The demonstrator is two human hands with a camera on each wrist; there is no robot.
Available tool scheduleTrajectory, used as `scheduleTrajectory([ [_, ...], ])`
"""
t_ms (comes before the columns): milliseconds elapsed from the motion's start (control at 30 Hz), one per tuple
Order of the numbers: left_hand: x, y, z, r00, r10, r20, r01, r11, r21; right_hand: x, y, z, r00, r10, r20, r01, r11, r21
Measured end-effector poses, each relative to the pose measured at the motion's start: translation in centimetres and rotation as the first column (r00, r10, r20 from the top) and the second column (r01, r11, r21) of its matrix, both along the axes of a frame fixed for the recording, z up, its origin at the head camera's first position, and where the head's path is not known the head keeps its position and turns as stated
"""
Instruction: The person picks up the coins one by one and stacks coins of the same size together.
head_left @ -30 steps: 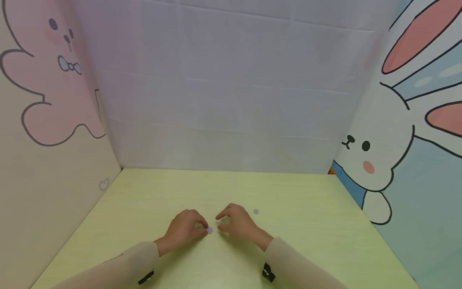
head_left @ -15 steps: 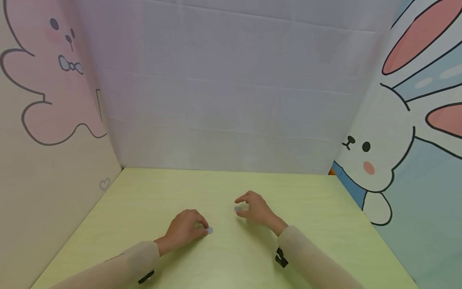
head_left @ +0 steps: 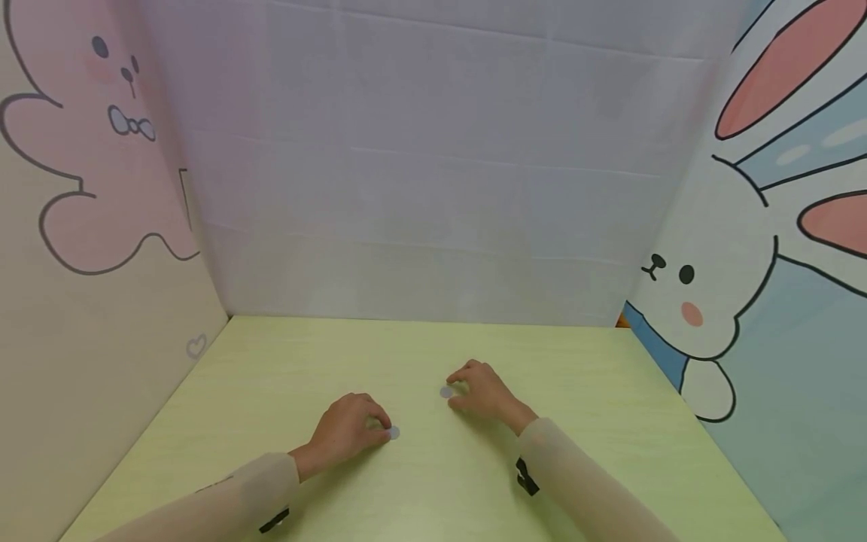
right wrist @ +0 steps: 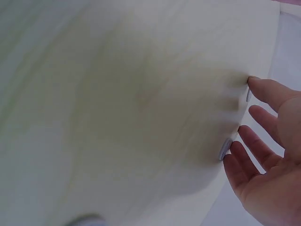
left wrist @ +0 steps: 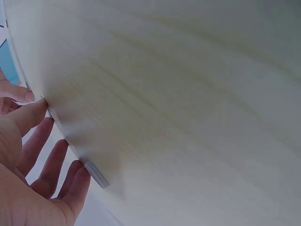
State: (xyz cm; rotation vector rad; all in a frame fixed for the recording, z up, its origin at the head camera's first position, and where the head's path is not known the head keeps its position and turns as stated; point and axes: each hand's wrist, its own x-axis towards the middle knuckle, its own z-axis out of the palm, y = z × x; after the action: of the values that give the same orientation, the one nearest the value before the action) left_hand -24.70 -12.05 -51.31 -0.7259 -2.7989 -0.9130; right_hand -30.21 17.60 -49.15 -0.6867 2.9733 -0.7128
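Observation:
Thumb and index fingertip of my left hand pinch the near edge of a small pale grey disc low over the table. In the left wrist view, a thicker grey round piece with a ridged edge lies by the little fingertip. My right hand is farther back on the right, thumb and index finger apart. Just in front of that gap lies another pale disc. The right wrist view shows one more grey disc beside the right hand's outer fingers; the head view hides it.
A pale yellow table spreads beneath both hands. Behind it hangs a white cloth, and printed panels with a bear and a rabbit flank it. A dark grey rounded thing peeks in at the right wrist view's bottom edge.
My right hand went back and to the right from beside the left hand to a disc, then drew slightly off it. It now covers where a disc lay earlier. The left hand stays still.

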Motion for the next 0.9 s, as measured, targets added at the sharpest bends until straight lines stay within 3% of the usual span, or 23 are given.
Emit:
scheduleTrajectory([
  [567, 0.3, 0.0, 0.4, 1.0, 0.001, -0.021, -0.002, 1.0, -0.011, 0.2, -0.8, -0.5, 0.997, -0.076, -0.036, 0.075, 0.997, -0.027],
  [900, 0.2, -0.1, 0.3, 1.0, 0.001, -0.009, -0.001, 1.0, -0.007, 0.3, -1.1, -0.5, 0.995, -0.071, -0.07, 0.07, 0.997, -0.022],
])
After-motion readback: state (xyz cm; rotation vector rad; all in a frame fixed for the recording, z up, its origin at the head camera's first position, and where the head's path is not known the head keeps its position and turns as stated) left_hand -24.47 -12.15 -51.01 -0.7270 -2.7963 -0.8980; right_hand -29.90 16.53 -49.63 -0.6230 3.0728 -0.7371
